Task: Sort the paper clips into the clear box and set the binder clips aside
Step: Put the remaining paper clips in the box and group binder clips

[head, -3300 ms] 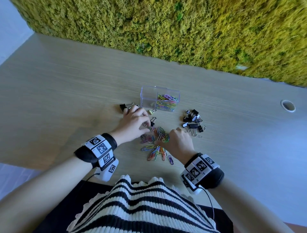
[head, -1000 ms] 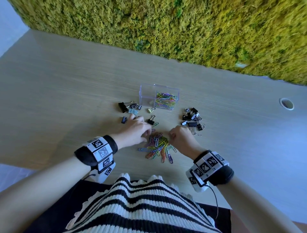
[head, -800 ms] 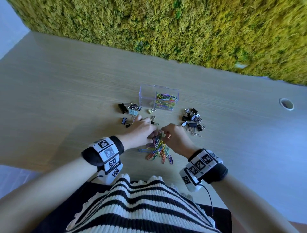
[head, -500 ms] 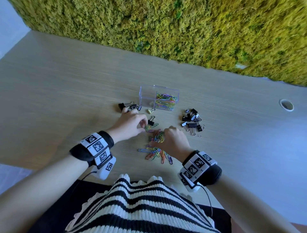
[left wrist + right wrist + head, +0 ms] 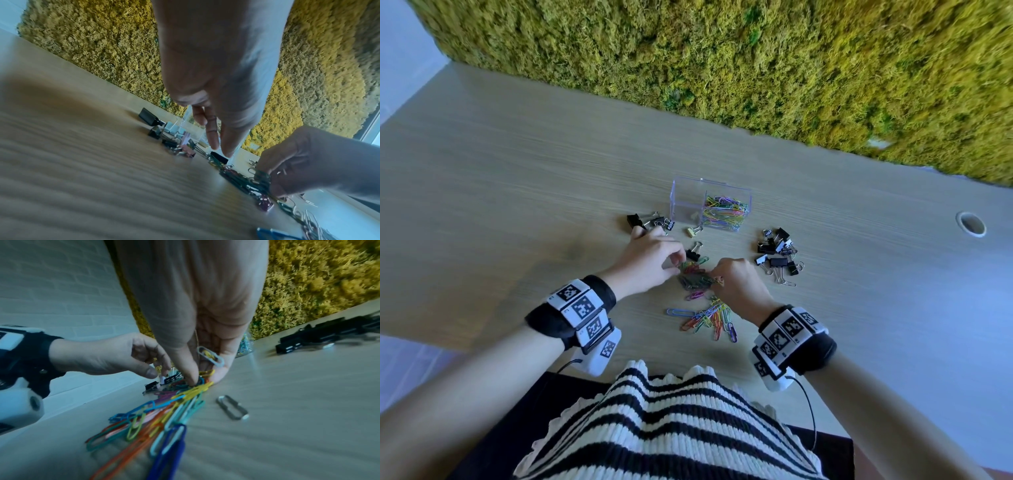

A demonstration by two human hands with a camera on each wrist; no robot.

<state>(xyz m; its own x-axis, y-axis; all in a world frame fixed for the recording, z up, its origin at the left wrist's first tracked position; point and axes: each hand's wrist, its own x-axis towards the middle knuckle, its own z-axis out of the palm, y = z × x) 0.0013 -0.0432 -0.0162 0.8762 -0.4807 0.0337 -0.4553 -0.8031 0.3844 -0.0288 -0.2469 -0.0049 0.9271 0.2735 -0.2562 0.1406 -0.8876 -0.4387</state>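
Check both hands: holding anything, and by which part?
Right hand cups loose coloured wire paper clips in its palm. Left hand: cannot tell, fingertips hidden.

One clear box [image 5: 710,202], two compartments, paper clips in the right one only. Binder clips in two groups: roughly ten in the right pile [image 5: 779,255], about four or five at far left [image 5: 650,222], plus two loose ones. Loose paper clips [image 5: 709,318]: over twenty, too tangled to count. Two hands.
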